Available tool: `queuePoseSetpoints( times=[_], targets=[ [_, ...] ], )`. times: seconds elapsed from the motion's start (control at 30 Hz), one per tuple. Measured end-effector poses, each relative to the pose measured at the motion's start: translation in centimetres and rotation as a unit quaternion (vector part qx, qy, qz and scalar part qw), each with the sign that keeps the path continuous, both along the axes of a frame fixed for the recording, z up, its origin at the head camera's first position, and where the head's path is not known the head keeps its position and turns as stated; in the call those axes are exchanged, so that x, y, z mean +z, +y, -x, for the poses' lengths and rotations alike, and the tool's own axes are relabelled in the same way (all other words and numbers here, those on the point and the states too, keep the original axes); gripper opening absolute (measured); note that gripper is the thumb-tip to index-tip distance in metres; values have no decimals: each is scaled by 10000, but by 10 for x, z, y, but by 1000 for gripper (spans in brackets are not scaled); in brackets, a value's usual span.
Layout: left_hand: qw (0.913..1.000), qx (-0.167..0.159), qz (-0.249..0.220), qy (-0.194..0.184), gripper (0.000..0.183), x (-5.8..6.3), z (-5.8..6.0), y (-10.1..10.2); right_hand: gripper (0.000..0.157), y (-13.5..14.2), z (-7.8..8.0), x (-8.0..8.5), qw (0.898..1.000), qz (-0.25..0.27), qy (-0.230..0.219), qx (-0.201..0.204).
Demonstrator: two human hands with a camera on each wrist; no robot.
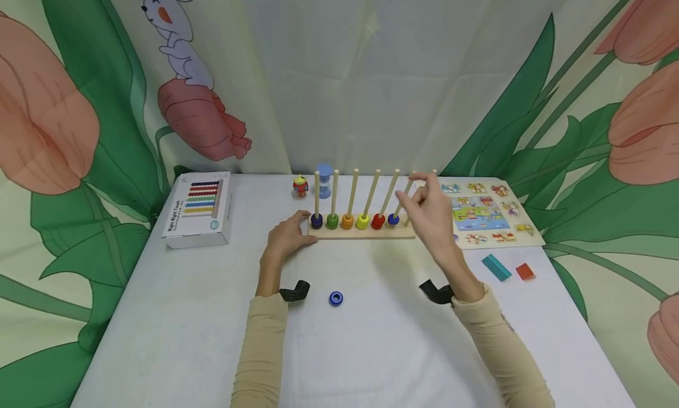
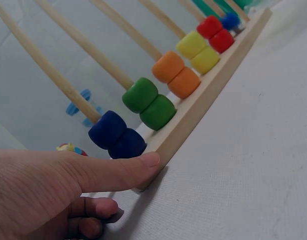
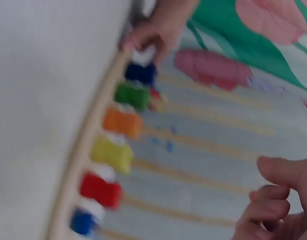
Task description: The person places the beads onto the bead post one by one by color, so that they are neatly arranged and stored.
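Observation:
A wooden bead rack with several upright pegs stands mid-table. Its pegs carry dark blue beads, green beads, orange beads, yellow beads and red beads; a single blue bead is low on the sixth peg. My left hand pinches the rack's left end, thumb on the front edge. Above the right end hovers my right hand, fingers loosely bent, thumb apart from forefinger, nothing visibly held. It hides part of that end. A loose blue ring bead lies in front.
A white box stands at the left. Behind the rack are a small toy figure and a blue sandglass. On the right lie a picture puzzle board, a teal block and an orange-red piece.

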State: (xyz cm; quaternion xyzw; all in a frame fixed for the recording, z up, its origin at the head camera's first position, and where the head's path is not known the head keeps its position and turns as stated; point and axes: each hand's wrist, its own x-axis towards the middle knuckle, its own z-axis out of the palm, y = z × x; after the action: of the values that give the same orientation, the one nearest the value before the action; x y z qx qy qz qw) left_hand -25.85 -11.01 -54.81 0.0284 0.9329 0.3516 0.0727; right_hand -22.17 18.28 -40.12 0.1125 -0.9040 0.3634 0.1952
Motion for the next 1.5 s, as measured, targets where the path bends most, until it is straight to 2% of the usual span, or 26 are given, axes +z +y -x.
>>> queuePoseSetpoints(
  times=[0.07,0.13,0.2,0.27,0.4,0.47,0.5,0.63,0.77,0.9,1.1,1.33,1.5],
  targets=[
    [10000,6,4,26,71,0,0,-1,39,-12,-12,-22,9979,134,-396,489],
    [10000,14,-7,57,70,0,0,-2,38,-26,-22,-42,9898,-28,-1075,937],
    [9999,26,-41,108,69,1,1,-3,39,-39,-32,-59,9748,-400,-1713,1371],
    [9999,28,-23,123,69,1,1,-3,43,-48,-41,-73,9552,-852,-2174,1816],
    [9999,16,7,104,69,2,1,-2,47,-61,-60,-98,9123,-1717,-2588,2669],
    [9999,8,6,100,69,2,1,-1,43,-65,-67,-108,9009,-1923,-2630,2869],
    [10000,4,13,92,70,2,1,-1,41,-66,-70,-112,9005,-1957,-2618,2869],
    [9999,18,26,119,69,1,1,-1,32,-67,-73,-114,9083,-1992,-2502,2697],
    [9999,16,25,142,69,1,0,-2,31,-62,-66,-100,9225,-1855,-2406,2382],
    [9999,12,41,105,69,0,-2,-2,32,-50,-55,-77,9386,-1574,-2343,1983],
    [9999,11,32,105,69,-3,-2,-2,34,-26,-33,-42,9608,-1228,-1957,1531],
    [9999,35,39,114,69,-2,-2,-2,39,-8,-10,2,9792,-823,-1554,1012],
    [9999,-2,22,98,69,-1,-3,0,43,4,-1,34,9923,-485,-987,575]
  ],
)
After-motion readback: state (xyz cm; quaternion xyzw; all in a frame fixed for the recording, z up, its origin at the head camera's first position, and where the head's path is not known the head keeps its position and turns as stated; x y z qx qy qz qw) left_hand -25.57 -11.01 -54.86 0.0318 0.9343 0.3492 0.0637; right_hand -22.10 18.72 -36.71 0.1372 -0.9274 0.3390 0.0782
